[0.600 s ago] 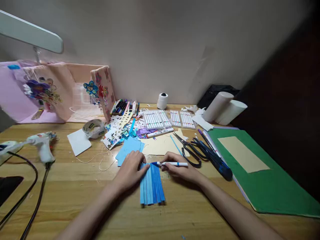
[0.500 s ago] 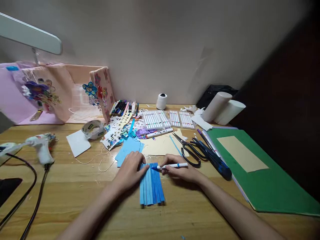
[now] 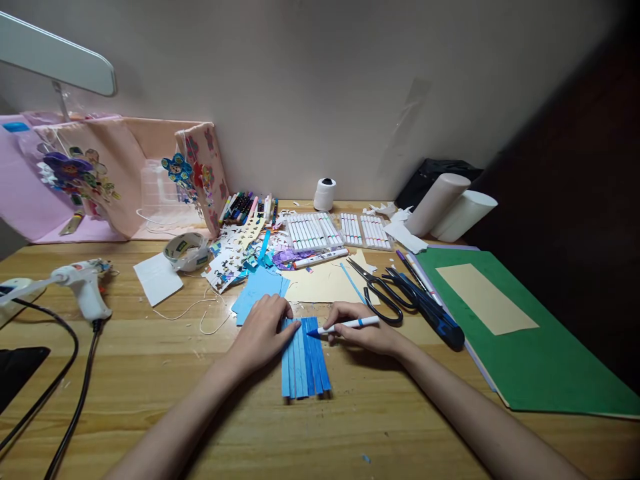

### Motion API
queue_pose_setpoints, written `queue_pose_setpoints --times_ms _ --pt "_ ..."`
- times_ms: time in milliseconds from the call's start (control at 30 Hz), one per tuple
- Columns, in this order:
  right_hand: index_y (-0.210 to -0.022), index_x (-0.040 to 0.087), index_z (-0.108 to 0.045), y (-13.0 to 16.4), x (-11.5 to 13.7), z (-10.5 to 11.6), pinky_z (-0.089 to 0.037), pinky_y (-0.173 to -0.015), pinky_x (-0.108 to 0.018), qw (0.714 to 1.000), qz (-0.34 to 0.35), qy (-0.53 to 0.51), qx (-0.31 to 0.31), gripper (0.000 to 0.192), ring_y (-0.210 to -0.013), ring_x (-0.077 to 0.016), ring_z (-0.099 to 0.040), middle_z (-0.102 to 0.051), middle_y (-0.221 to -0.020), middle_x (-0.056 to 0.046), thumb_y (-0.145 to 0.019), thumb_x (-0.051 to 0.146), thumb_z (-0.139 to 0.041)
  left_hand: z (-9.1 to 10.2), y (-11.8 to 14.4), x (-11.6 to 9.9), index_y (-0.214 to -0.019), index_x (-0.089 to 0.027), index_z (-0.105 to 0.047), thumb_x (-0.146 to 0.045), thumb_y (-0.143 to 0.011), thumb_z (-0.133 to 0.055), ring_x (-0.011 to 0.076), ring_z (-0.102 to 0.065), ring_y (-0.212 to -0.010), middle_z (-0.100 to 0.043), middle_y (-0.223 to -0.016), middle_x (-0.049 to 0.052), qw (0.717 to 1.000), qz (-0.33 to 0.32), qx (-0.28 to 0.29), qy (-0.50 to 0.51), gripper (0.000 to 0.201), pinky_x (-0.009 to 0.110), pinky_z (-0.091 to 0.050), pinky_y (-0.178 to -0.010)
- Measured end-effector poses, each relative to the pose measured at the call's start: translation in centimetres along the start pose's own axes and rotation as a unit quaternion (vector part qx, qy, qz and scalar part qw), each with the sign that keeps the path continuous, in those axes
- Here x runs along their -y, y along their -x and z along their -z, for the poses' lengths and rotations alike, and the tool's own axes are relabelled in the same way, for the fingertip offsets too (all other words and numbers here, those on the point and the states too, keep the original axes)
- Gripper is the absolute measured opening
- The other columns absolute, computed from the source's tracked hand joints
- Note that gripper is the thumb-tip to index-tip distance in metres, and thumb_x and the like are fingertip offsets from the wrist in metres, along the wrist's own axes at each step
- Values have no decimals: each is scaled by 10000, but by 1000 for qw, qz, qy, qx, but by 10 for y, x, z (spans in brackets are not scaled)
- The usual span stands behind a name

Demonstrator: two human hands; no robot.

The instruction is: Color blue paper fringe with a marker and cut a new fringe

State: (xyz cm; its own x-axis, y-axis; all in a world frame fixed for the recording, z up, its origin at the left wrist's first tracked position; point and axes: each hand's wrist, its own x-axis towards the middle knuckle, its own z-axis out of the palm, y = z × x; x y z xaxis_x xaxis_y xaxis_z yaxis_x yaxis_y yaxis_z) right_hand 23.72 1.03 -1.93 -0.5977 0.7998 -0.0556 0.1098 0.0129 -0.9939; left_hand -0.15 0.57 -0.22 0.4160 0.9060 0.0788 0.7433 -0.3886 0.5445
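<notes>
A piece of blue paper cut into long strips (image 3: 305, 363) lies on the table in front of me, its strips fanning towards me. Strips on the right are darker blue than those on the left. My left hand (image 3: 263, 330) holds the paper down at its upper left, thumb laid across it and the other fingers curled, partly hidden. In my right hand (image 3: 363, 327) is a white marker with a blue tip (image 3: 367, 321), pinched between thumb and fingers. The tip touches or nearly touches the darker strips near their top.
Black-handled scissors (image 3: 383, 300) lie beyond my right hand, beside a green board (image 3: 560, 367). Light blue paper (image 3: 260, 290), a tape roll (image 3: 185, 252), paper scraps (image 3: 233, 263) and marker sets (image 3: 310, 233) lie farther back. A corded glue gun (image 3: 87, 290) is at left.
The marker tip has shifted slightly down the darker strips. My left hand stays on the paper. The whole view has moved a little.
</notes>
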Motion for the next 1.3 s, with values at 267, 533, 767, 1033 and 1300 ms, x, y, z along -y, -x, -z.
queue_pose_setpoints --times_ms 267,533,767,1033,1300 --pt "-908 144 -611 0 3 -1 -468 -684 -280 1000 -10 -3 -2 170 -763 -174 -642 -678 -824 -69 -848 298 -575 0 0 -1 -819 -192 -517 -328 -846 -524 221 -483 -817 -561 -837 36 1000 5 4 1 139 338 -359 -706" --pt "-909 149 -608 0 3 -1 -465 -670 -275 999 -1 0 -36 155 -760 -172 -638 -673 -820 -63 -850 288 -572 1 1 -1 -829 -192 -508 -335 -856 -522 221 -479 -821 -557 -843 35 1000 5 12 1 146 343 -356 -709" --pt "-888 147 -598 0 5 -1 -465 -669 -281 1000 0 0 -23 173 -744 -170 -633 -664 -798 -57 -844 312 -573 0 0 -1 -816 -194 -515 -339 -847 -521 222 -482 -809 -564 -828 37 1000 -2 5 -1 149 340 -360 -696" --pt "-900 147 -608 0 1 0 -465 -654 -279 1000 3 25 -16 184 -721 -170 -633 -664 -780 -53 -853 317 -558 0 1 0 -824 -199 -510 -339 -852 -509 220 -483 -809 -565 -835 38 1000 -3 6 -3 143 341 -360 -696" --pt "-916 148 -602 1 2 -2 -468 -670 -274 1000 -8 13 -24 193 -751 -170 -637 -677 -803 -59 -854 326 -566 1 1 0 -826 -196 -509 -333 -855 -508 224 -486 -819 -563 -841 45 1000 -1 8 0 141 347 -366 -709"
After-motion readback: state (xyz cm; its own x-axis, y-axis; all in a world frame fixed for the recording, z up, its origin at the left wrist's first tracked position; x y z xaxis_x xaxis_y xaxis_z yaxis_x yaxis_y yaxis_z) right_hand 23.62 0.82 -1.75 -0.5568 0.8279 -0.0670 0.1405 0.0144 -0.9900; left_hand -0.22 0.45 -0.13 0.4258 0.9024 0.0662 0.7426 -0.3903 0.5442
